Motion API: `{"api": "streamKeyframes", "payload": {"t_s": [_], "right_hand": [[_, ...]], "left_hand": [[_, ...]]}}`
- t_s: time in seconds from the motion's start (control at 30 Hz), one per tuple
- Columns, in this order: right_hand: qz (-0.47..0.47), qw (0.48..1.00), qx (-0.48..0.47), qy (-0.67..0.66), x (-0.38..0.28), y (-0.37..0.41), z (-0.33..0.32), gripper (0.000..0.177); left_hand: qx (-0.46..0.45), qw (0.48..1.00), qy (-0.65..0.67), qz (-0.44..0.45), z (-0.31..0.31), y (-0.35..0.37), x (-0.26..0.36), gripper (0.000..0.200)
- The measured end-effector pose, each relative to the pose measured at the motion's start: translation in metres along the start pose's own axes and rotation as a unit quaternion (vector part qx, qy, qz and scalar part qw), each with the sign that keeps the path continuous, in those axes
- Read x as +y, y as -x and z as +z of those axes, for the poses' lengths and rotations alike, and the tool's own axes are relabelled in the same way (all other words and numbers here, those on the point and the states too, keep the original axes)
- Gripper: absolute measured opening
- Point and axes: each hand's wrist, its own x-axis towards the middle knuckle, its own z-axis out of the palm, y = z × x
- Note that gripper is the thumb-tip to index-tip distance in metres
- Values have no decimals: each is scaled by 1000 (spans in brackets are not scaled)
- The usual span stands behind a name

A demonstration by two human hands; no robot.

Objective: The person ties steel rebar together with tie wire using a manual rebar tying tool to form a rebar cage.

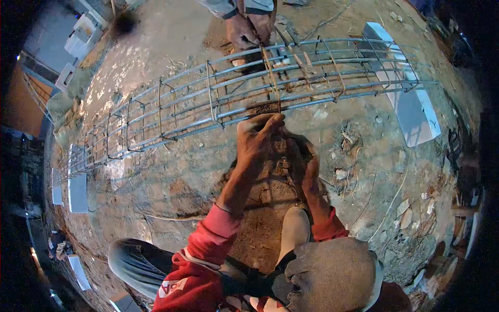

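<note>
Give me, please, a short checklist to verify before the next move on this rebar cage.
1. Left hand grip on the rusty stirrup: ok, closed at the near bar.
2. Right hand holds something: cannot tell.
3. Co-worker's hands at the stirrup's far side: ok.
4. Rebar cage rests on the white block: ok.
5. Stirrup tied to the bars: cannot tell.

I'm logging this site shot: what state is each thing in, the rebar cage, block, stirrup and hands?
Rebar cage: lying flat, propped off the ground.
White block: lying under the cage's right end.
Rusty stirrup: around the bars, slightly tilted.
Left hand: pinched shut on the rusty stirrup's lower end.
Right hand: lower, near the ground; grip unclear.
Co-worker's hands: gripping the cage's far side.
</note>
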Motion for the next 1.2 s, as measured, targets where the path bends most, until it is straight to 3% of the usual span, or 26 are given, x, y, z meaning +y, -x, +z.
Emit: {"api": "streamKeyframes", "payload": {"t_s": [0.03, 0.07, 0.1, 0.13, 0.2, 0.23, 0.27, 0.3, 0.33, 0.37, 0.43, 0.5, 0.57, 0.63, 0.7, 0.8, 0.9, 1.03, 1.07, 1.1, 1.13, 1.17, 1.2], "right_hand": [[-2, 1000, -1, -4, 0, 1, 2, 45], [-70, 983, -24, 171, -2, 2, 4, 36], [-134, 930, -44, 340, -4, 4, 6, 29], [-136, 930, -46, 339, -6, 5, 8, 29], [-165, 884, -13, 436, -7, 8, 15, 22], [-164, 886, -13, 434, -6, 8, 14, 22], [-96, 924, 6, 369, -4, 8, 12, 22], [-28, 953, 25, 300, -3, 6, 10, 23], [-30, 954, 27, 297, 0, 2, 6, 23], [-26, 970, 39, 240, 4, -4, -2, 21], [-25, 983, 53, 176, 11, -22, -19, 20], [40, 979, 2, 199, 18, -48, -36, 18], [39, 981, 9, 188, 33, -80, -45, 17], [39, 983, 13, 178, 35, -83, -29, 16], [-43, 994, 60, 81, 15, -65, 20, 17], [-8, 993, 49, 105, 2, -62, 30, 17], [-32, 996, -13, 79, 14, -70, 12, 17], [-55, 998, -42, 10, 31, -72, 6, 16], [-186, 972, -60, 131, 36, -73, 2, 15], [-247, 947, -72, 192, 32, -72, 5, 16], [-308, 915, -77, 248, 29, -70, 7, 16], [-176, 955, -42, 236, 21, -68, 7, 34], [-107, 967, -25, 230, 15, -65, 8, 44]], "left_hand": [[-1, 1000, -3, 3, 0, 1, -3, 32], [8, 999, 14, 30, 1, 2, -7, 31], [19, 998, 32, 56, 2, 2, -7, 30], [30, 992, -99, 76, -2, 0, -5, 30], [44, 989, -124, 74, -1, -2, -3, 29], [56, 985, -148, 68, 0, -2, -3, 28], [54, 985, -150, 67, -5, -6, -9, 28], [29, 954, -283, 90, -16, -17, -19, 23], [3, 905, -410, 113, -23, -25, -16, 18], [0, 904, -413, 114, -27, -29, -14, 18], [121, 842, -447, 275, -30, -34, 9, 13], [106, 841, -447, 286, -34, -50, 12, 14], [97, 840, -446, 293, -32, -62, 13, 14], [-10, 898, -399, 184, -29, -71, 14, 14], [12, 890, -422, 171, -32, -91, -11, 14], [-10, 909, -382, 169, -31, -100, -25, 14], [50, 947, -297, 108, -25, -96, -28, 14], [84, 927, -306, 199, -5, -66, 0, 13], [91, 925, -285, 236, -2, -63, -1, 13], [91, 925, -286, 235, -1, -60, -3, 13], [110, 897, -312, 294, -1, -57, -5, 14], [129, 864, -337, 352, -1, -53, -8, 14], [121, 881, -313, 332, -2, -44, -8, 20]]}}
